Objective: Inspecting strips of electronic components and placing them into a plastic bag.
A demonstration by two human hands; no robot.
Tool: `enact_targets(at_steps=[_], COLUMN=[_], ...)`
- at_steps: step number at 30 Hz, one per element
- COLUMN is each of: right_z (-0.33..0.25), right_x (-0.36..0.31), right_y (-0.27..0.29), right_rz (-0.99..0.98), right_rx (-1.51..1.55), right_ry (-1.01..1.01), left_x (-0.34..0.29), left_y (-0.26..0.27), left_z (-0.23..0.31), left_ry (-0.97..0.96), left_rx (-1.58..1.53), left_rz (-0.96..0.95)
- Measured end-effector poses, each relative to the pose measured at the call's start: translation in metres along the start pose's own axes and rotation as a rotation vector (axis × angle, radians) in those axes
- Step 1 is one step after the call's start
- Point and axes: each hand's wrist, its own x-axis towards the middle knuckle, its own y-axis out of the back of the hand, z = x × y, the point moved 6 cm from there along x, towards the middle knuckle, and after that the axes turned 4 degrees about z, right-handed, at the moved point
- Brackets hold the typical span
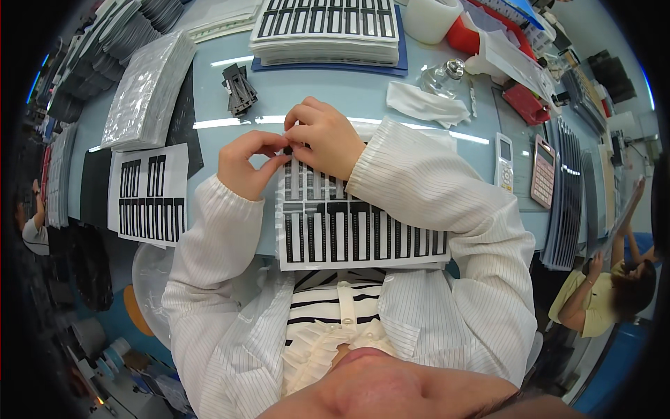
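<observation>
A white sheet (364,266) with rows of black rectangular frames lies at the table's front edge before me. At its upper left corner my left hand (248,162) is closed in a pinch, thumb and forefinger close together. My right hand (325,140) comes over the sheet from the right, its fingers curled against the left fingertips. A tiny dark bit shows where the fingertips meet, but I cannot make out what they hold. Part of the sheet's upper rows is hidden by my right hand and sleeve. A small heap of black strips (240,91) lies beyond my left hand.
A thick stack of similar sheets (324,52) stands at the back on a blue board. On the left are a plastic-wrapped stack (149,93) and another framed sheet (151,194). A glass bottle (442,78), white cloth (427,104), remote control (504,161) and pink calculator (542,172) lie right.
</observation>
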Motion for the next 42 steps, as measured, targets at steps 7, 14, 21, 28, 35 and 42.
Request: enact_targets(at_steps=[7, 14, 21, 28, 35, 42], right_z=[-0.011, -0.020, -0.020, -0.035, -0.028, -0.022], right_x=[0.004, -0.010, -0.062, -0.098, -0.098, -0.105], right_y=[0.021, 0.032, 0.054, 0.074, 0.077, 0.085], right_rz=[0.157, 0.156, -0.169, -0.169, -0.096, -0.104], right_rx=[-0.050, -0.154, -0.063, -0.077, -0.046, -0.004], right_ry=[0.139, 0.182, 0.114, 0.022, -0.051, -0.035], left_x=[0.005, 0.014, 0.018, 0.016, 0.006, -0.011], left_y=[0.000, -0.022, -0.029, -0.028, -0.010, -0.045], left_z=[-0.053, -0.046, -0.054, -0.047, 0.022, 0.015], left_ry=[0.439, 0.420, 0.444, 0.394, -0.276, -0.347], left_rx=[-0.270, -0.240, -0.292, -0.218, 0.261, 0.305], left_rz=[0.064, -0.126, -0.067, -0.088, 0.000, -0.474])
